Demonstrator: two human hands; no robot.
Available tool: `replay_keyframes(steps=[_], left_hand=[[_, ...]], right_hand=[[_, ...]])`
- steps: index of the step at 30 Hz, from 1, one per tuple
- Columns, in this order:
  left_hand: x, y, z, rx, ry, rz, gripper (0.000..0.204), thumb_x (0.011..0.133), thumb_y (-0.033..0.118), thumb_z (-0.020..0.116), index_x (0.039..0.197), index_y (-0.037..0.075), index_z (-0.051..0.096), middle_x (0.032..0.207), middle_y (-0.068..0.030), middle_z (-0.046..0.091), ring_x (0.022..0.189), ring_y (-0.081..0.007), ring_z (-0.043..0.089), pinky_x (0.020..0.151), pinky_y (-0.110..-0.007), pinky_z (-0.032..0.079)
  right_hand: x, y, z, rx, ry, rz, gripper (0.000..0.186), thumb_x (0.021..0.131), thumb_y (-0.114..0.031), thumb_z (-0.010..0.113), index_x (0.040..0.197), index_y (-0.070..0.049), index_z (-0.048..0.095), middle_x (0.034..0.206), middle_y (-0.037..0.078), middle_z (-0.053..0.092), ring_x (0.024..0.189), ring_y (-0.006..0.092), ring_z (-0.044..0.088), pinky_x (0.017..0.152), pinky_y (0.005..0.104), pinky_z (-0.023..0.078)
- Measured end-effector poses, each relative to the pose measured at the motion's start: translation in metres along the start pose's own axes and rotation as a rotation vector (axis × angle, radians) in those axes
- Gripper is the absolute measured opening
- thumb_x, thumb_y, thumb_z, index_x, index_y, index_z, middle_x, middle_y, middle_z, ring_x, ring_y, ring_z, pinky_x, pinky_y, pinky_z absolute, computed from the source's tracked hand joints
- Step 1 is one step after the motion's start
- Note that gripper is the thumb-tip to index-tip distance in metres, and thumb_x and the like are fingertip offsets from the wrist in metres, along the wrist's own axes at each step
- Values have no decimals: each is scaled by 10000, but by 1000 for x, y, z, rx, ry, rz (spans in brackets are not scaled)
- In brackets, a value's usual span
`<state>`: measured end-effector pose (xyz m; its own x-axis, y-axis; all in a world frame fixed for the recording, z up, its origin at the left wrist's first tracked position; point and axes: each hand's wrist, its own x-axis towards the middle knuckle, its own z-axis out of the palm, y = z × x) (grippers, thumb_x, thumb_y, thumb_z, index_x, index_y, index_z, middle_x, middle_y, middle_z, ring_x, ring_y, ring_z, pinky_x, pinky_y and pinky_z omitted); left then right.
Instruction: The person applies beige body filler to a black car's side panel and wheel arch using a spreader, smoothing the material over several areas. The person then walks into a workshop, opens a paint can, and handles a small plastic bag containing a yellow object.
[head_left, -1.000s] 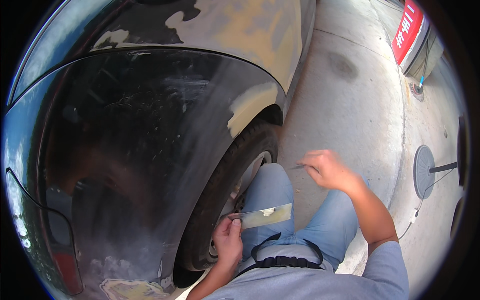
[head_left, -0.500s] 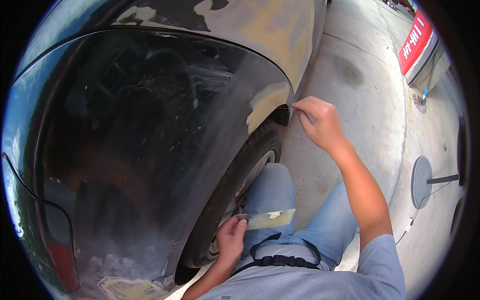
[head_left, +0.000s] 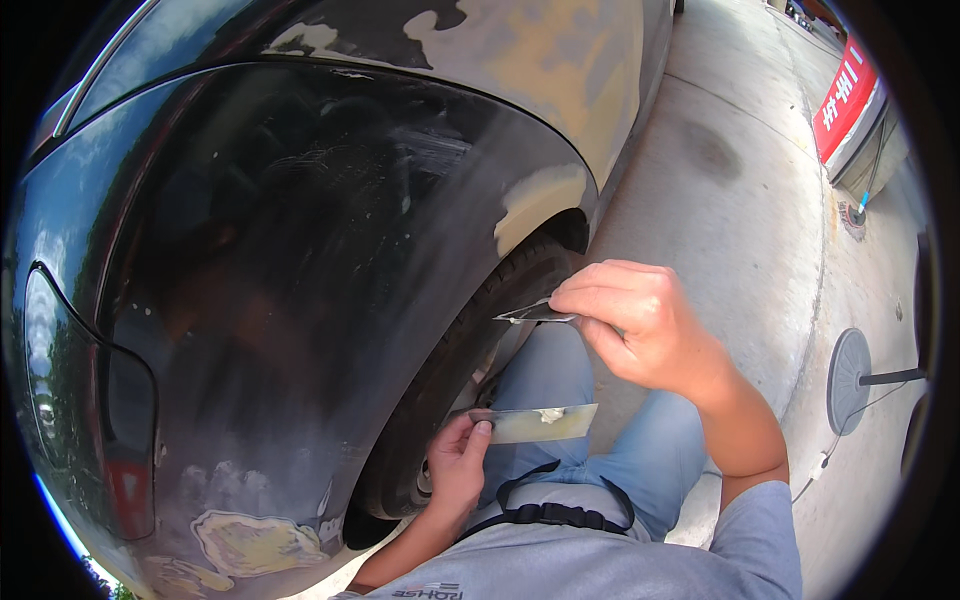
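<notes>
In my left hand [head_left: 462, 462] is a flat, pale yellowish putty spreader plate [head_left: 515, 427], gripped by its left end between thumb and fingers. A cream dab of body filler [head_left: 550, 414] sits near its upper edge. My right hand [head_left: 635, 318] pinches a thin dark metal putty knife [head_left: 532, 313], tilted nearly edge-on, with a light smear at its left tip. That blade hangs above the plate, apart from it, beside the car's wheel [head_left: 520, 280]. On the dark fender's arch edge lies a tan filler patch [head_left: 535, 203].
The sanded dark car panel [head_left: 270, 270] fills the left, with another outlined filler patch [head_left: 255, 542] low down. My knees [head_left: 545, 375] are close to the wheel. On the concrete at right stand a round grey base [head_left: 848, 380] with a pole and a red sign [head_left: 845, 100].
My right hand has moved down and toward me with the putty knife, away from the wheel arch edge. The left hand and its plate have shifted slightly upward.
</notes>
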<state>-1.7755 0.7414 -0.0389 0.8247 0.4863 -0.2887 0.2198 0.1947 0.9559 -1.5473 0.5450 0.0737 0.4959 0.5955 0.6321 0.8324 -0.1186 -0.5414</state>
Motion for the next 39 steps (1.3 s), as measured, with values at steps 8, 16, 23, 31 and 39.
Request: replay_keyframes(steps=[8, 16, 23, 31, 39], left_hand=[[16, 20, 36, -20, 0, 282, 147, 1056, 93, 607, 1109, -10, 699, 870, 31, 614, 715, -40, 454, 643, -215, 363], [-15, 33, 68, -46, -46, 321, 204, 1037, 150, 672, 1141, -19, 724, 990, 11, 696, 899, -64, 596, 820, -238, 486], [-42, 33, 76, 22, 55, 382, 186, 1034, 146, 683, 1121, -11, 732, 913, 47, 658, 822, -39, 554, 744, -210, 459], [-73, 30, 50, -87, 186, 320, 204, 1029, 120, 673, 1154, -33, 724, 961, 13, 701, 869, -50, 596, 778, -221, 488], [-113, 22, 60, 350, -65, 212, 246, 986, 130, 668, 1165, -31, 715, 913, -122, 748, 789, -151, 648, 743, -317, 537]], right_hand=[[-71, -17, -41, 101, -340, 96, 280, 754, 85, 663, 1000, 9, 773, 972, 139, 764, 829, 298, 730, 718, 372, 591], [-87, -34, -72, 424, -187, 168, 232, 823, -2, 682, 1028, -31, 786, 1020, 100, 769, 851, 288, 729, 691, 361, 589], [-90, -13, -75, 501, -170, 224, 256, 879, 45, 694, 1112, -10, 783, 1061, 147, 778, 893, 259, 747, 760, 329, 583], [-78, 12, -39, 417, -477, 293, 201, 883, -18, 611, 1042, 28, 726, 963, 118, 750, 867, 215, 697, 795, 330, 541], [-69, -31, 76, 1201, -904, 237, 207, 875, -127, 539, 1021, 11, 591, 1031, 80, 547, 954, 178, 503, 880, 310, 418]])
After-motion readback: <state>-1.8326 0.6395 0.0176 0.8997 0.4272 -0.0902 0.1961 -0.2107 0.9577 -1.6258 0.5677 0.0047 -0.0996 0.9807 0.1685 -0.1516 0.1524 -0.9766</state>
